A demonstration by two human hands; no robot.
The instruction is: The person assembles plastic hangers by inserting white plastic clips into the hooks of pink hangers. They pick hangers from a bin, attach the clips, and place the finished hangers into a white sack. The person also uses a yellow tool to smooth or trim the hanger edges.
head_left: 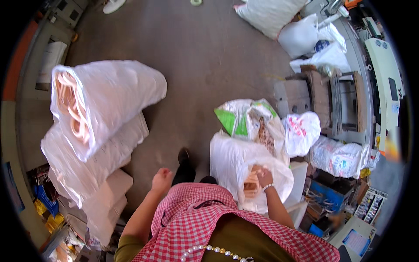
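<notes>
Crowding the floor [205, 56]: stacked white sacks [100, 113]; green-printed bag [244, 118]; black shoe [184, 168]

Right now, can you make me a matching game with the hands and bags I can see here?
Things:
1. right hand
2. left hand
3. big white sack
4. green and white bag

Places:
A. on the stack of sacks at the left
B. reaching into the open white bag
C. closed, in the air above the floor
D. just behind that open white bag

Pairs: 1-B, 2-C, 3-A, 4-D
</notes>
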